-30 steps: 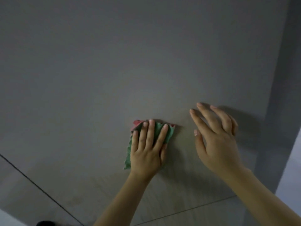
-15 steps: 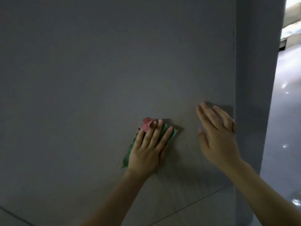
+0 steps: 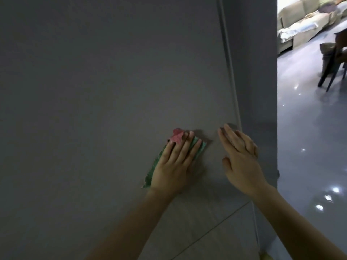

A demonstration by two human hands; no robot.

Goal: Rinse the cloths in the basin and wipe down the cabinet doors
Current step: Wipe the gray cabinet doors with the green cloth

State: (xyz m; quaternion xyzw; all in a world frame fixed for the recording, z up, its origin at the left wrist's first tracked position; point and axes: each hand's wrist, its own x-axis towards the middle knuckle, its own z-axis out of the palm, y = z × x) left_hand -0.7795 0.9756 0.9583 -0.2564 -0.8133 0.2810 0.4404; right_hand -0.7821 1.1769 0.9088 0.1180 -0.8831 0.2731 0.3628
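Note:
A large grey cabinet door (image 3: 105, 87) fills most of the view. My left hand (image 3: 173, 166) lies flat with straight fingers on a green cloth (image 3: 153, 168), pressing it against the door; a red cloth (image 3: 176, 136) pokes out above my fingertips. My right hand (image 3: 241, 158) rests open against the door near its right edge, a hand's width from the cloths. No basin is in view.
The door's right edge and a grey side panel (image 3: 257, 72) stand beside my right hand. A thin seam (image 3: 216, 224) runs across the door below my arms. Beyond, a glossy floor (image 3: 309, 147), a sofa (image 3: 304, 25) and a dark chair (image 3: 332, 61).
The view has swung right, bringing the door's right edge and the room beyond into sight. Both hands stay pressed on the door; the cloths have tilted slightly under my left hand.

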